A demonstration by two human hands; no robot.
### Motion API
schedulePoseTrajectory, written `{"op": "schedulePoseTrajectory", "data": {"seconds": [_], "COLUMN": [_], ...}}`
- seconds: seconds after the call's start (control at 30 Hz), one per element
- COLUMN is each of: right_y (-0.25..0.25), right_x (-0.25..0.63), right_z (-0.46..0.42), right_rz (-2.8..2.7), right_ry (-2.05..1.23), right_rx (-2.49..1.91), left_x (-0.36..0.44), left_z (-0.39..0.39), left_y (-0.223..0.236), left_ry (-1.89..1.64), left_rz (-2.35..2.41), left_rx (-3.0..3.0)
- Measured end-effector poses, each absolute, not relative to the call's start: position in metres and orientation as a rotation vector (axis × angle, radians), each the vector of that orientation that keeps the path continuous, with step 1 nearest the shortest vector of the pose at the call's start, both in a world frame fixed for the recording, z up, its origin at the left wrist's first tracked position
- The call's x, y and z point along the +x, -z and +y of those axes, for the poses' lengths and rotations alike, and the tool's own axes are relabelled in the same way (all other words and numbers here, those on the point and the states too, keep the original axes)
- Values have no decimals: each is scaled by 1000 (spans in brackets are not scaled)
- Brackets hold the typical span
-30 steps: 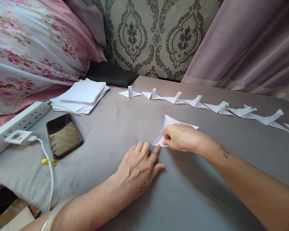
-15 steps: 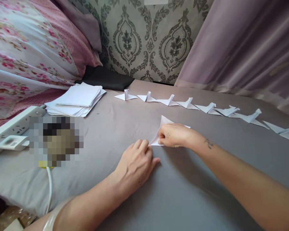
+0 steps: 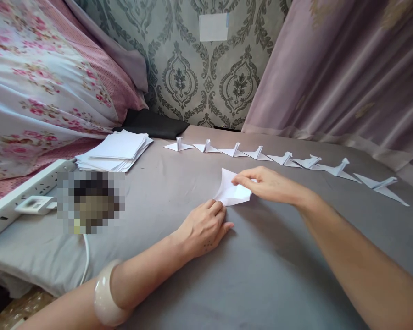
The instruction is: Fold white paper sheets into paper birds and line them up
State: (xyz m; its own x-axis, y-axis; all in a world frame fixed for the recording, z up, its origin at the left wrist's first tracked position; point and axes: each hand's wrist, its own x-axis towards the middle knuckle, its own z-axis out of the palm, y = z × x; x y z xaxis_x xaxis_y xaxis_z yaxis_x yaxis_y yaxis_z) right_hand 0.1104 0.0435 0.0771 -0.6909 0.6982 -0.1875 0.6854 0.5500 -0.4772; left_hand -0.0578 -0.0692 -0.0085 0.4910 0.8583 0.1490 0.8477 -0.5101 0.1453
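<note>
Sheet (image 3: 230,192) — folded figures (image 3: 236,151) beyond.

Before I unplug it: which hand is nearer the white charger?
Left: the left hand lies right of the charger, at the paper; the right hand is farther right.

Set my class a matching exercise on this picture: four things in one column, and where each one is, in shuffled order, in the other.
Things
1. Creased sheet
2. Folded paper shapes
3. Stack of white sheets
4. Pale bracelet

Places
A. Around the left forearm
B. Near the black material
C. At the left hand and right hand
D. In a line beyond the hands

Pairs: 1-C, 2-D, 3-B, 4-A
</note>
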Motion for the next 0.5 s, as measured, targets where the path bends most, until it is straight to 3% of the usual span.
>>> {"op": "schedulePoseTrajectory", "data": {"seconds": [0.13,0.33,0.5], "right_y": [-60,-28,-36], "right_x": [142,141,126], "right_z": [22,21,35], "right_rz": [-2616,-2612,-2698], "right_ry": [-849,-449,-510], "right_rx": [-1126,-955,-955], "left_x": [-57,-57,-56], "left_z": [-67,-65,-65], "left_y": [9,11,8], "left_ry": [-309,-324,-286], "left_rz": [1545,1552,1539], "left_rx": [2633,2645,2660]}}
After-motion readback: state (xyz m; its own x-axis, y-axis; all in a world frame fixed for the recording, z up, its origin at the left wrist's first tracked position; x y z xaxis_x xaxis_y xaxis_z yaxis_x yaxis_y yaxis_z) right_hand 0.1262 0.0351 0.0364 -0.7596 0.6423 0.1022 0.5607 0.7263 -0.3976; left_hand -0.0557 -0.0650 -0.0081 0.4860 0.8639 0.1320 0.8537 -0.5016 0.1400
